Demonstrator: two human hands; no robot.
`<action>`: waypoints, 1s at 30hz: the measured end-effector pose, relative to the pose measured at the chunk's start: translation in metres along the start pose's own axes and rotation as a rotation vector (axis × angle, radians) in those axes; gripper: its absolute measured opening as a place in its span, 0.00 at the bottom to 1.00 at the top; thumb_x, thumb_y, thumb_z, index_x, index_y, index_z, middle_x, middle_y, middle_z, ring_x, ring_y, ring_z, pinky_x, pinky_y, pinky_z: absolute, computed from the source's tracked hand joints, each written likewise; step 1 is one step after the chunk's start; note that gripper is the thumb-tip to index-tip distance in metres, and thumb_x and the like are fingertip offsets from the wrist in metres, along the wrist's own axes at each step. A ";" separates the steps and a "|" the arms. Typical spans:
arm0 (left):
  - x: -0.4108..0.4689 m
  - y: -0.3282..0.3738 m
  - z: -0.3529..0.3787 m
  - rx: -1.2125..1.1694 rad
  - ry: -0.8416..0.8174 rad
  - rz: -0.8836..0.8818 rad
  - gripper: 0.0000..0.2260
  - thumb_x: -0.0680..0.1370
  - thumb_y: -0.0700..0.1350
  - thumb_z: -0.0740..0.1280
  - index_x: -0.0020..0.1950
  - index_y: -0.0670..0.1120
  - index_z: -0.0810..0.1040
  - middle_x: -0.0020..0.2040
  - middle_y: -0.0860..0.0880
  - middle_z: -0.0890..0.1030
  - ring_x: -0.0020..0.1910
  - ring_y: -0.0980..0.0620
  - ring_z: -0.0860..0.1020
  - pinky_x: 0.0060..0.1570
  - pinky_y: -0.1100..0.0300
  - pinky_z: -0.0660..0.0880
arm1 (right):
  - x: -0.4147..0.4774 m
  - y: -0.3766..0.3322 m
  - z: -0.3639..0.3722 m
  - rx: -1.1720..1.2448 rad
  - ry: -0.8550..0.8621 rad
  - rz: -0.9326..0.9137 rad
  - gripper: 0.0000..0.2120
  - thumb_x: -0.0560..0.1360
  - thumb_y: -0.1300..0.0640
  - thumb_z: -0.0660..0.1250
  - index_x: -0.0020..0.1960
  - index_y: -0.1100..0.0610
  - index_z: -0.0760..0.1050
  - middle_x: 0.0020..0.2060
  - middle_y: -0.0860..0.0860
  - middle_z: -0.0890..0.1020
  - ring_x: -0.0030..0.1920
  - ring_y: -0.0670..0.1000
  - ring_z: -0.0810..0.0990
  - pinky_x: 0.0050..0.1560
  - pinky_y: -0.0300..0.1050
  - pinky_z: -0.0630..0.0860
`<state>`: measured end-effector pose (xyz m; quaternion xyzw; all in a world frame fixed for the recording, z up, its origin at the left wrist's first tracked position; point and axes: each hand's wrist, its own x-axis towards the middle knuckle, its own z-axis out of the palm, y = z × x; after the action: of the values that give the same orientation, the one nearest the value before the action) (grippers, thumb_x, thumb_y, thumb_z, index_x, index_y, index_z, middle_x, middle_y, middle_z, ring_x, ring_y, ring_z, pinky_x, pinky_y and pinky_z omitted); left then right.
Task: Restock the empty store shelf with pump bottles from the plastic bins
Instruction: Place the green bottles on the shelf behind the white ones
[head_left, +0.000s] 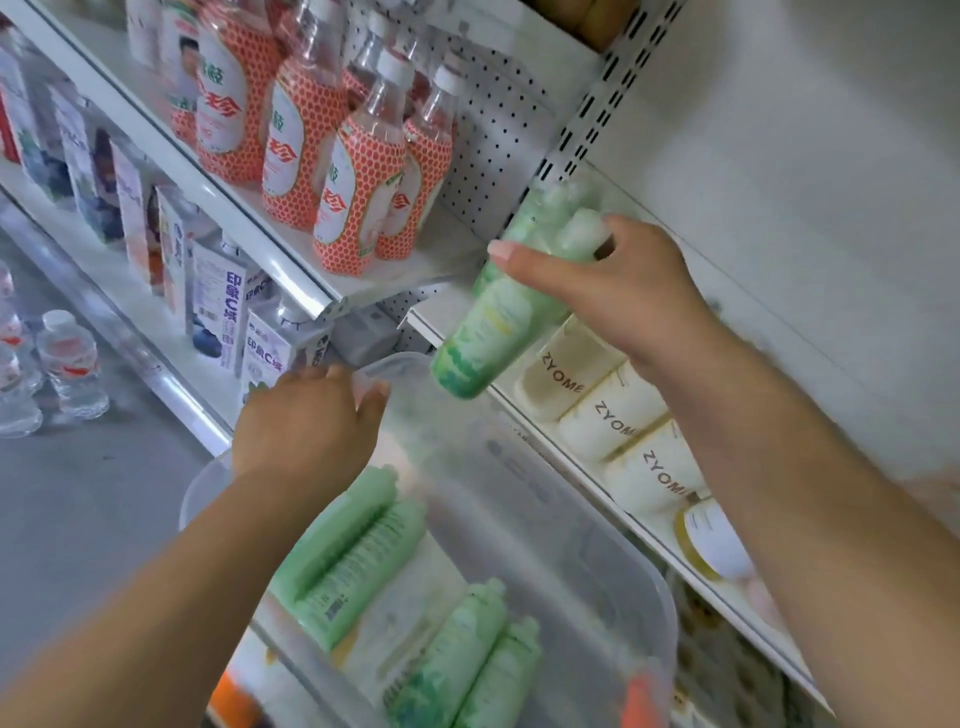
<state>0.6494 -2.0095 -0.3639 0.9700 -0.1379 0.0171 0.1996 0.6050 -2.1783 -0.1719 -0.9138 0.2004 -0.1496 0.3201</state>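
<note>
Right hand (618, 296) wrapped around the top of a green pump bottle (488, 322), held tilted over the shelf (769, 322) edge, just left of the cream bottles (602, 410) lying there. Left hand (306, 421) gripping the far rim of the clear plastic bin (597, 525). More green bottles (353, 551) lying inside the bin, near and below.
</note>
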 end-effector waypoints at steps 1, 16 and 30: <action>0.000 0.000 0.000 0.003 -0.005 0.004 0.24 0.82 0.61 0.49 0.59 0.46 0.74 0.56 0.44 0.80 0.55 0.41 0.77 0.41 0.53 0.64 | 0.012 -0.004 -0.005 0.000 0.004 0.000 0.33 0.55 0.30 0.80 0.50 0.51 0.84 0.45 0.47 0.87 0.45 0.50 0.87 0.46 0.55 0.85; 0.003 0.002 0.000 0.010 -0.050 -0.004 0.25 0.81 0.62 0.47 0.58 0.47 0.74 0.57 0.47 0.79 0.58 0.45 0.76 0.46 0.53 0.70 | 0.127 0.030 0.003 -0.517 -0.052 0.077 0.46 0.62 0.33 0.80 0.68 0.61 0.74 0.65 0.55 0.79 0.64 0.56 0.78 0.65 0.48 0.76; 0.001 0.000 -0.001 0.021 -0.045 0.008 0.24 0.81 0.64 0.46 0.57 0.49 0.73 0.55 0.50 0.80 0.56 0.47 0.77 0.46 0.54 0.71 | 0.126 0.038 0.016 -0.758 -0.057 -0.068 0.39 0.68 0.44 0.81 0.71 0.61 0.71 0.67 0.58 0.77 0.67 0.58 0.76 0.65 0.51 0.75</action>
<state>0.6508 -2.0094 -0.3630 0.9716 -0.1459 -0.0024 0.1861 0.7109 -2.2553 -0.1900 -0.9773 0.2019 -0.0500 -0.0403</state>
